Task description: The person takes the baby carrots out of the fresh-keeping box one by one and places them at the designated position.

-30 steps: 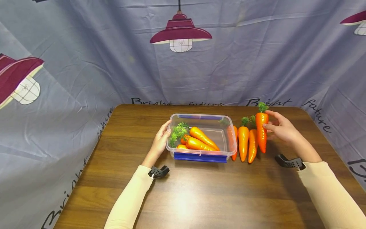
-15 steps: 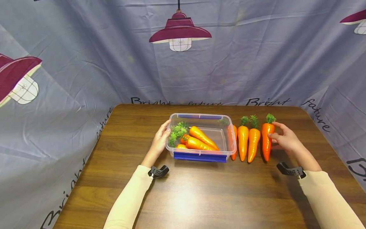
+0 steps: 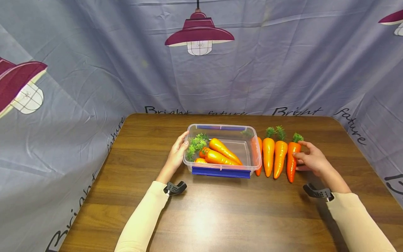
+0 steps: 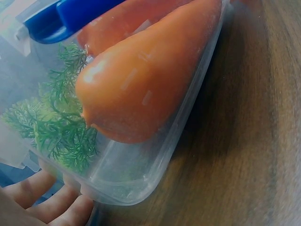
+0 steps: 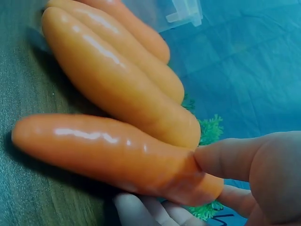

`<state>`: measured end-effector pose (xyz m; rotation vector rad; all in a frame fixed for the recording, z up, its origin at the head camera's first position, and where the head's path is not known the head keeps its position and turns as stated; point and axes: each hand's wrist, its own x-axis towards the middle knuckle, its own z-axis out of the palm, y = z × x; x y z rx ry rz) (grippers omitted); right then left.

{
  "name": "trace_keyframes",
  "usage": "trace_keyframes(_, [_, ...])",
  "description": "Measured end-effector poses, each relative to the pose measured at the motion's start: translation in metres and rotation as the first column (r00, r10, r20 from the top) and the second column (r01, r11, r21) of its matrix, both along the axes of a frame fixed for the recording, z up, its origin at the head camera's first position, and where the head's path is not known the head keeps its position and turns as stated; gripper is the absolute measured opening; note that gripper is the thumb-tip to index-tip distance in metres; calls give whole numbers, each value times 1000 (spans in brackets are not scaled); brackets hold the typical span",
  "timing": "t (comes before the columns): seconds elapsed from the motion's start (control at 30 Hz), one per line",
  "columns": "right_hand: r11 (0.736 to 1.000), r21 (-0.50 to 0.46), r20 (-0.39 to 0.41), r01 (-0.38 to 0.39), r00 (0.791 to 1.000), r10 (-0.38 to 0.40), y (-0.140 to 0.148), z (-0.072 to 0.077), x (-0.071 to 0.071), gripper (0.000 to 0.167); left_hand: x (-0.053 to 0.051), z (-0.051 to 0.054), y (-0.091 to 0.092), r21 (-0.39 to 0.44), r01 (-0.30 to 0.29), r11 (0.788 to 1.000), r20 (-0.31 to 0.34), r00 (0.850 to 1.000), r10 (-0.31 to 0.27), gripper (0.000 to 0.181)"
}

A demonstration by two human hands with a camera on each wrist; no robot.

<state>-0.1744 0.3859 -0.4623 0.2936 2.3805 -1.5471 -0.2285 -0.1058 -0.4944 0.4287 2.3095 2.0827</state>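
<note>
In the head view my right hand (image 3: 313,161) pinches the rightmost carrot (image 3: 292,161), a toy-like reddish one with a green tuft, lying on the table. The right wrist view shows my thumb on the carrot's upper side and fingers along its other side. My left hand (image 3: 176,154) grips the left end of a clear plastic food container (image 3: 240,148), thumb near the rim and fingers against the outer wall. Several carrots (image 3: 225,151) lie inside it, their green tops (image 3: 196,143) towards my left hand. A blue clip flap (image 3: 220,172) hangs along its front.
Beside the container's right wall two orange carrots, one (image 3: 268,157) next to the other (image 3: 280,160), lie in a row. A further carrot (image 3: 259,157) sits partly behind the wall. The wooden table (image 3: 252,213) ends at a grey printed curtain (image 3: 252,80).
My right hand has lowered the reddish carrot from above the neighbouring one to the table, at the row's right end, shifting towards me. My left hand and the container stay put.
</note>
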Motion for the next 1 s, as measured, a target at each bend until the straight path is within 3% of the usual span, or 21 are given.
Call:
trace_keyframes(0.53, [998, 68, 13, 2, 1000, -3, -7, -2, 2, 80, -1, 0, 1, 6, -8, 1000, 1, 1000, 8, 47])
trace_keyframes(1.0, [992, 129, -5, 11, 1000, -10, 1, 7, 4, 81, -1, 1, 1, 19, -3, 1000, -5, 1000, 3, 47])
